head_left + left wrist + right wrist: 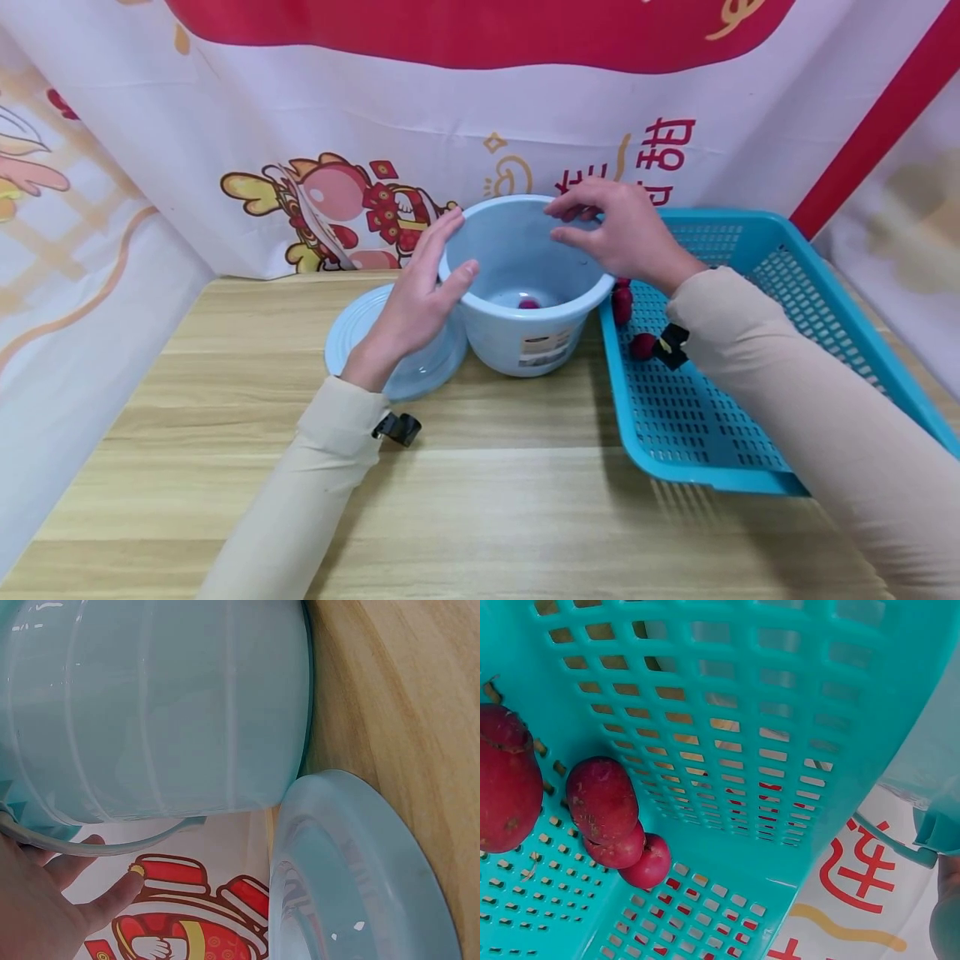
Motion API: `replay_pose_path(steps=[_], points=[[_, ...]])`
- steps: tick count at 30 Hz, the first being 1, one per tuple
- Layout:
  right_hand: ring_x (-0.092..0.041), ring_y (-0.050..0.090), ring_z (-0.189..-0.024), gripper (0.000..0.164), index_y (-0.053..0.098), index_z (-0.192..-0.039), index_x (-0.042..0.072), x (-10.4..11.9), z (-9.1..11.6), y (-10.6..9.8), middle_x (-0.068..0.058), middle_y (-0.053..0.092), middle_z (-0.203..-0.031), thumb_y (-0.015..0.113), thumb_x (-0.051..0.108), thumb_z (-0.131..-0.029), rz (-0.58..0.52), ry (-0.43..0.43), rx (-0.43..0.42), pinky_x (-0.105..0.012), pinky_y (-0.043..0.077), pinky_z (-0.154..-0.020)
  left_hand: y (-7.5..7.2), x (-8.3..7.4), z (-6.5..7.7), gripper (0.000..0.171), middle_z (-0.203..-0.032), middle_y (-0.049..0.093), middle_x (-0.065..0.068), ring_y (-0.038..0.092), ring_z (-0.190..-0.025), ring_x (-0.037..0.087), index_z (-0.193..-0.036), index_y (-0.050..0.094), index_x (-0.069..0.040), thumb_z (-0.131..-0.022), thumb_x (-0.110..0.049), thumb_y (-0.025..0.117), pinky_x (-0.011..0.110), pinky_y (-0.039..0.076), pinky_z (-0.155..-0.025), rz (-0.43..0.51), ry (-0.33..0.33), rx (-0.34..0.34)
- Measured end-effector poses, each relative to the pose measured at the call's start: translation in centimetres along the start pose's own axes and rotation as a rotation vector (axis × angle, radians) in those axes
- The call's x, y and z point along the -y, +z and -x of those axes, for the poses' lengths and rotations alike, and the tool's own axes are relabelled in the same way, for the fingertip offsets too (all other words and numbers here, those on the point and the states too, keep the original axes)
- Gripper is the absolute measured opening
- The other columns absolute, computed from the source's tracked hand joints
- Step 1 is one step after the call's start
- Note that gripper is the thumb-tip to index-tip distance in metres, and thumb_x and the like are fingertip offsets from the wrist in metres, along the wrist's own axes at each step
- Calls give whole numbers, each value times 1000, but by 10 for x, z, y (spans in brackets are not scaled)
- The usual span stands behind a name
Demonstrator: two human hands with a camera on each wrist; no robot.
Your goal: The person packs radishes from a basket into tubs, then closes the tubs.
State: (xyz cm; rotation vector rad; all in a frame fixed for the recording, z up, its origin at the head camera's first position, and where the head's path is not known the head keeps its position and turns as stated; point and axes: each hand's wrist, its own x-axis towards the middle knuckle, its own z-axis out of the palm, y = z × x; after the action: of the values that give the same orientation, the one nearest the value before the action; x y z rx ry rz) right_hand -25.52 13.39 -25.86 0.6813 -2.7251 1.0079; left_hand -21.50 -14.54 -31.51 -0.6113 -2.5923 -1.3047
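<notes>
A light blue bucket (491,333) stands upright on the table, with a dark red, radish-like root (528,302) on its floor. My left hand (420,287) touches the left of the bucket's rim, its fingers extended. In the left wrist view, that hand (45,900) is beside the bucket's handle (127,846). Over the far right of the rim is my right hand (618,229), fingers bent and thumb apart; no root shows clearly between them. In the right wrist view only a sliver of it appears. More red roots (604,799) lie in the turquoise basket (855,690).
To the bucket's left, a round light blue lid (348,333) lies on the wooden table (480,500). The perforated basket stands close against the bucket's right side. A printed white cloth (315,108) hangs behind. Each wrist wears a small black device (401,429).
</notes>
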Motion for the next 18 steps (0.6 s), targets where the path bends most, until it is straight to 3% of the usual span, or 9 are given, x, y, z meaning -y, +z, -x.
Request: replay_pose_path(steps=[11,18], points=[[-26,67,-116,45,73,-135,18,-2,6,-11,-7,72,-132,83,26,-92,-60,71,12,-48,61,-98,0,0,0,74,-179,18,-7,20,-166,20,-169,27,-23,-104,-51,48,66,27,-129,-2,9,-2],[-21,67,-116,47,71,-137,23,-13,15,-31,-4,72,-132,80,40,-94,-129,137,1,-20,59,-85,0,0,1,74,-179,18,-7,20,-166,21,-169,26,-23,-104,-50,49,66,27,-129,-3,9,-1]])
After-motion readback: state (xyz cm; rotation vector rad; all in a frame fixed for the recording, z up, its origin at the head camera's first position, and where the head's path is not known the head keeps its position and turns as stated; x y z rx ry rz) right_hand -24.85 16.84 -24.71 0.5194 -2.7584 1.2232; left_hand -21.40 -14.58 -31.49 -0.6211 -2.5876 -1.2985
